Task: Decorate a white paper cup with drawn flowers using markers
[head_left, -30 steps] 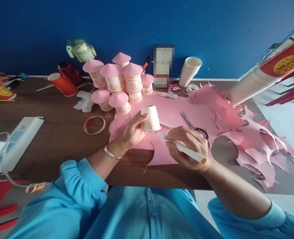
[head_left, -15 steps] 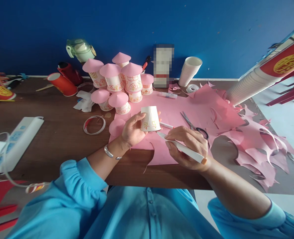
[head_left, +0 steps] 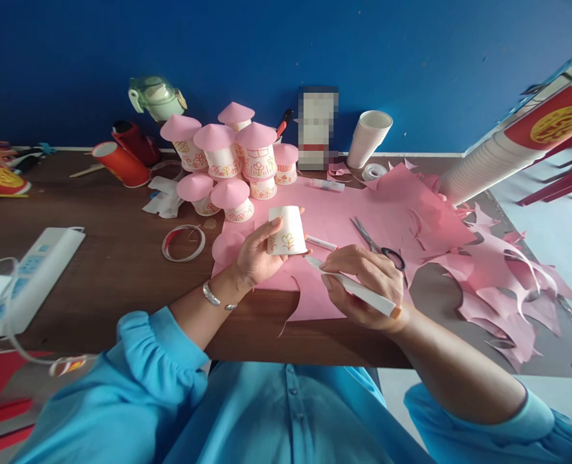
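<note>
My left hand (head_left: 258, 248) is closed around a white paper cup (head_left: 286, 227), held upside down with its rim low. Orange and yellow flowers are drawn along the cup's lower part. In my right hand (head_left: 365, 283) is a white marker (head_left: 360, 294), its tip just below and right of the cup's rim, seemingly apart from it. Under both hands lies a sheet of pink paper (head_left: 324, 299). A red-and-white marker (head_left: 322, 243) and scissors (head_left: 376, 243) rest on that sheet. Beyond the cup stand several decorated cups with pink cone roofs (head_left: 231, 192).
Tape (head_left: 184, 243) lies left of my left hand, with a power strip (head_left: 34, 277) farther left. Stacked white cups (head_left: 369, 138) stand by the blue wall. Pink scraps (head_left: 503, 290) cover the right side, beside a long leaning cup stack (head_left: 491, 169).
The paper cup has turned in my left hand and shifted slightly left, so its flowers show differently. My right hand with the white marker has barely moved.
</note>
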`<state>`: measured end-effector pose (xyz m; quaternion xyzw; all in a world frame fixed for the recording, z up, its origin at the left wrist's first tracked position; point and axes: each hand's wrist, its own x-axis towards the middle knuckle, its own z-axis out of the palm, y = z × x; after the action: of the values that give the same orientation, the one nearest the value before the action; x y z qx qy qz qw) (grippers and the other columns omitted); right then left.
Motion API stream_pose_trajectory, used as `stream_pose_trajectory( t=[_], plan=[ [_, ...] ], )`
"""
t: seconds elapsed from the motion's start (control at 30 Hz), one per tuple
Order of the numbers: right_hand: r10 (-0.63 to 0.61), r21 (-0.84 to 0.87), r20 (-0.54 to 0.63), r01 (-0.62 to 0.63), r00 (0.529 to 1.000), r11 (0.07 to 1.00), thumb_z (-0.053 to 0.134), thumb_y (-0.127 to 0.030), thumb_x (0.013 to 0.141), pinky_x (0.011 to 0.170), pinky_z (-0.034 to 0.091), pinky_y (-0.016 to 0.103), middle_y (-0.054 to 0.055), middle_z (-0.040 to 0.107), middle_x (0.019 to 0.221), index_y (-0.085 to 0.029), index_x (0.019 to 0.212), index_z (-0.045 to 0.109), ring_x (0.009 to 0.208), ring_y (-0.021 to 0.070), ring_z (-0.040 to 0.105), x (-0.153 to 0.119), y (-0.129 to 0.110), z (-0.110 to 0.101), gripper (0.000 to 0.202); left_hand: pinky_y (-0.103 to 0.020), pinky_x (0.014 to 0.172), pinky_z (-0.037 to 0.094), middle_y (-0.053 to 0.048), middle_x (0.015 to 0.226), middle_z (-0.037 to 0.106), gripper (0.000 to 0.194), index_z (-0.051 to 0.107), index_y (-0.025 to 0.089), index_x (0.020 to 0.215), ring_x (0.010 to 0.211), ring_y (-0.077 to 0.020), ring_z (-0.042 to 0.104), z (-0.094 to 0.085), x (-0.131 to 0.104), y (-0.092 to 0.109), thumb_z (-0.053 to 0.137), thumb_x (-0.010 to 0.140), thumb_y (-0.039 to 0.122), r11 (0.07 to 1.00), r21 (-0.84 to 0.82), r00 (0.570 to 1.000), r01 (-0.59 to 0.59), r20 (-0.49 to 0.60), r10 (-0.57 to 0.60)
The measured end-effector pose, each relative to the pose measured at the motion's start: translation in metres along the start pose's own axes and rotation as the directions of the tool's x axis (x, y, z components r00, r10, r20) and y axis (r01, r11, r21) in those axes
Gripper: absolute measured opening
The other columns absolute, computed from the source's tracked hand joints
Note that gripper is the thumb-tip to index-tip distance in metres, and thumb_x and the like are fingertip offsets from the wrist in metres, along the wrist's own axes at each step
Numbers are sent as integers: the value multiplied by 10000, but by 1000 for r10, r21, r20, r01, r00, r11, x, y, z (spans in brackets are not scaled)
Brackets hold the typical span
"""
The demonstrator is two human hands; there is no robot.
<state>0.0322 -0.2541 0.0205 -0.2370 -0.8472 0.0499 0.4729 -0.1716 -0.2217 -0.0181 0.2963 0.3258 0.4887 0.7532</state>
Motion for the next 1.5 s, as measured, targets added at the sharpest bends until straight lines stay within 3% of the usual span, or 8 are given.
stream_pose_trajectory(
  t=[0.2,0.37,0.53,0.7,0.83,0.97,1.17,1.5],
  plan=[
    [12,7,-26,-11,1000,1000,646,-52,862,684,637,267,9,729,799,-207,1035,646,735,162,741,-3,1,1,232,-455,934,588,-120,1257,736,417,689,218,1154,1221,-335,663,-1,1,-1,617,851,495,999,23,1000,28,11,-28],
    [20,31,-20,-20,1000,999,638,-52,857,664,644,281,11,726,797,-214,1045,641,715,165,734,-3,1,-2,248,-442,965,574,-121,1295,739,380,701,192,1142,1317,-338,626,-5,3,-3,592,858,419,997,-74,999,16,38,-13],
    [17,33,-9,-16,1000,999,636,-48,866,675,650,281,15,734,800,-209,1037,632,736,168,747,-2,0,-2,235,-494,931,585,-138,1281,744,479,646,184,1260,1166,-338,698,-4,2,0,671,828,391,991,-124,997,42,75,-33],
    [17,26,-7,-17,1000,1000,629,-73,895,663,645,281,14,722,802,-216,1025,634,726,165,742,-2,1,-1,193,-450,888,585,-86,1189,773,537,611,228,1363,1030,-280,722,-2,2,-1,698,846,343,989,-146,999,-14,38,20],
    [19,6,-5,-19,1000,1000,629,-91,908,650,635,274,17,716,805,-212,1027,630,718,160,735,-3,2,-1,170,-442,938,555,-93,1205,771,634,579,206,1429,1111,-304,715,-3,3,-4,732,836,371,993,-111,999,-29,15,31],
    [16,-5,1,-16,1000,1000,626,-93,916,647,629,272,18,714,806,-212,1041,627,720,158,731,-3,2,0,173,-427,1033,516,-97,1194,779,600,606,188,1403,1180,-292,691,-3,4,-7,735,859,407,996,-63,998,-57,-9,57],
    [24,-3,2,-24,1000,1000,617,-82,923,621,618,268,12,708,790,-217,1029,623,698,149,718,-2,2,1,172,-421,945,550,-113,1143,780,440,722,182,1177,1131,-308,695,-2,4,-9,721,882,509,998,1,998,-68,19,68],
    [41,0,3,-41,999,999,624,-91,929,622,616,260,2,718,793,-217,1015,630,710,143,733,-3,2,4,152,-429,942,545,-92,1245,741,401,709,227,1194,1202,-306,663,-4,3,-14,681,919,518,980,141,990,-140,35,136]
  ],
)
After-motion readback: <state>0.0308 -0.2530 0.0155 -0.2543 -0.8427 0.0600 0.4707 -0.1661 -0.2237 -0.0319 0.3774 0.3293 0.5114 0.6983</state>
